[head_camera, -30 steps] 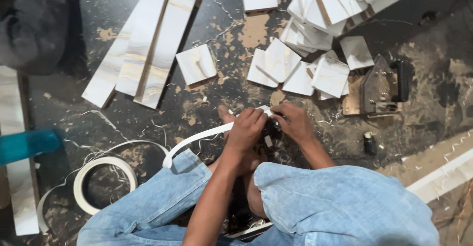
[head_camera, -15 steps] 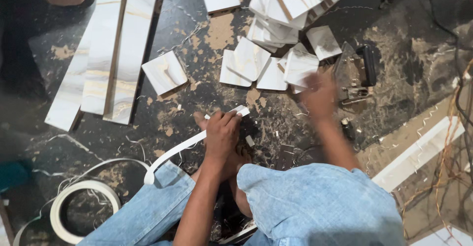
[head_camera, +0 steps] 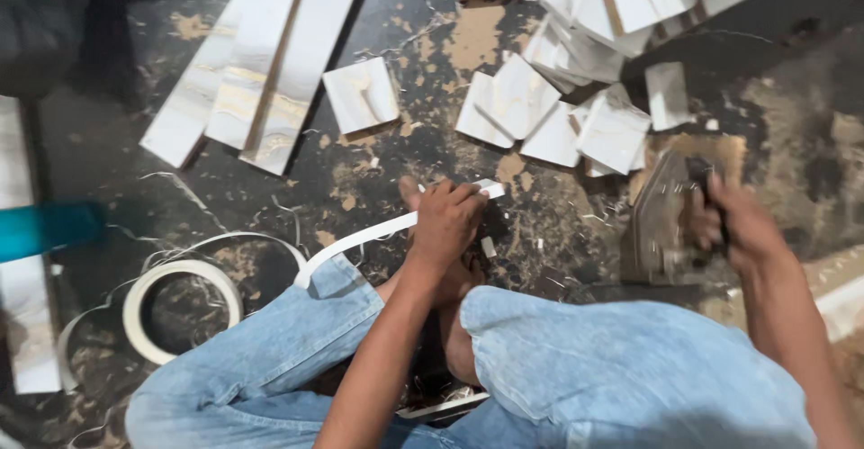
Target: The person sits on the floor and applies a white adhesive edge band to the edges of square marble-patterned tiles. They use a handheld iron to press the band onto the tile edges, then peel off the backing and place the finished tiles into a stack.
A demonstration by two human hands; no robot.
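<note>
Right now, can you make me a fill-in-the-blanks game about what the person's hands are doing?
1. The left hand holds a white ____ strip.
2. The right hand grips the handle of a clothes ____, which sits on the floor.
3. The roll of tape lies beside the person's ____ knee.

Missing words: edging; iron; left

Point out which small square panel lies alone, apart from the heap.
The square panel just right of the long boards. It lies flat by itself on the dark floor, while the other squares overlap in the heap farther right.
</note>
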